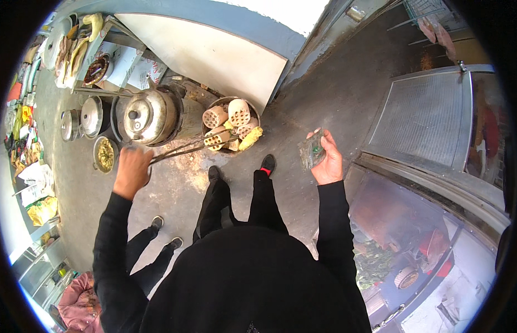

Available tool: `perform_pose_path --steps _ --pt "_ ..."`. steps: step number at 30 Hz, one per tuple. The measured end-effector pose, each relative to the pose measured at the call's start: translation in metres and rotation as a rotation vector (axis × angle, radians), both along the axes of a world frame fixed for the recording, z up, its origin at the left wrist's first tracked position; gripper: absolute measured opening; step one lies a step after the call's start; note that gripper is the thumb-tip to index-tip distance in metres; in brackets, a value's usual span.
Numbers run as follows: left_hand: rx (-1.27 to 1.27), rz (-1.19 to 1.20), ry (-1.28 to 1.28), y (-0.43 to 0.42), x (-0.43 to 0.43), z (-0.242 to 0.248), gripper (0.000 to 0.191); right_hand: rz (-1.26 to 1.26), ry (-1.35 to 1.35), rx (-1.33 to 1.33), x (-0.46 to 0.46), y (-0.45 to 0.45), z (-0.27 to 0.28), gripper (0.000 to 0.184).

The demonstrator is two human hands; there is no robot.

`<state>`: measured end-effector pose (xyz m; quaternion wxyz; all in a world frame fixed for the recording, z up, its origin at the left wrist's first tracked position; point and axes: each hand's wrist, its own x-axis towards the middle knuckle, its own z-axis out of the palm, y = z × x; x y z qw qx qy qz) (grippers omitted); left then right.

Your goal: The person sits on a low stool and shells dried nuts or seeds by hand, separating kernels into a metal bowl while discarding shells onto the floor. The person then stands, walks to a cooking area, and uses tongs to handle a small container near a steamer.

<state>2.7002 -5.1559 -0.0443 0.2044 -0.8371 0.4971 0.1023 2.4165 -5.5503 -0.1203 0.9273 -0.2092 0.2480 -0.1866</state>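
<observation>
My left hand (133,170) is closed around the handles of long metal fire tongs (175,152). Their slightly parted arms reach right, over a round basin (258,112) of pale, burnt honeycomb briquettes (239,112). Whether the tips touch a briquette, I cannot tell. A yellow, rough-looking lump (251,138) lies at the basin's near right rim. Out to the right, my right hand (329,162) grips a flat, dark, worn piece (312,150) with a green patch; its material is unclear. Left of the basin, a metal kettle (148,116) sits on a round stove.
Lidded pots (93,116) and a bowl of yellowish food (105,155) stand left of the stove. Pale crumbs (196,166) litter the concrete floor. Another person's legs (152,254) are at lower left. A metal-framed door (421,120) stands at right. A pale board (208,50) leans behind.
</observation>
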Motion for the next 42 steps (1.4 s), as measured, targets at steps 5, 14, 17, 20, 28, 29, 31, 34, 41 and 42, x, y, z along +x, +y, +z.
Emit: perform_pose_path --steps 5,14,17,20,28,29,31,34,41,42 --pt "-0.180 0.286 0.268 0.049 -0.028 0.048 0.021 -0.008 -0.104 -0.008 0.011 0.003 0.012 0.025" --pt "-0.562 0.471 0.538 0.121 -0.049 0.111 0.034 -0.145 0.023 -0.162 0.015 0.024 0.026 0.026" --pt "-0.638 0.418 0.547 0.144 -0.045 0.126 0.034 -0.181 -0.007 -0.215 0.016 0.030 0.042 0.026" --pt "-0.679 0.413 0.542 0.160 -0.047 0.142 0.037 -0.208 -0.074 -0.296 0.028 0.043 0.066 0.026" --pt "-0.733 0.370 0.585 0.161 -0.061 0.144 0.040 -0.190 -0.154 -0.415 0.047 0.030 0.107 0.026" --pt "-0.743 0.361 0.588 0.159 -0.063 0.142 0.040 -0.189 -0.165 -0.422 0.047 0.029 0.110 0.025" --pt "-0.742 0.307 0.563 0.154 -0.062 0.142 0.037 -0.191 -0.201 -0.447 0.049 0.023 0.118 0.024" --pt "-0.738 0.265 0.552 0.150 -0.063 0.140 0.036 -0.201 -0.226 -0.517 0.050 0.018 0.126 0.024" --pt "-0.787 0.235 0.528 0.143 -0.064 0.131 0.036 -0.178 -0.310 -0.549 0.054 0.017 0.147 0.026" --pt "-0.785 0.212 0.493 0.142 -0.064 0.130 0.036 -0.191 -0.307 -0.551 0.054 0.016 0.149 0.026"
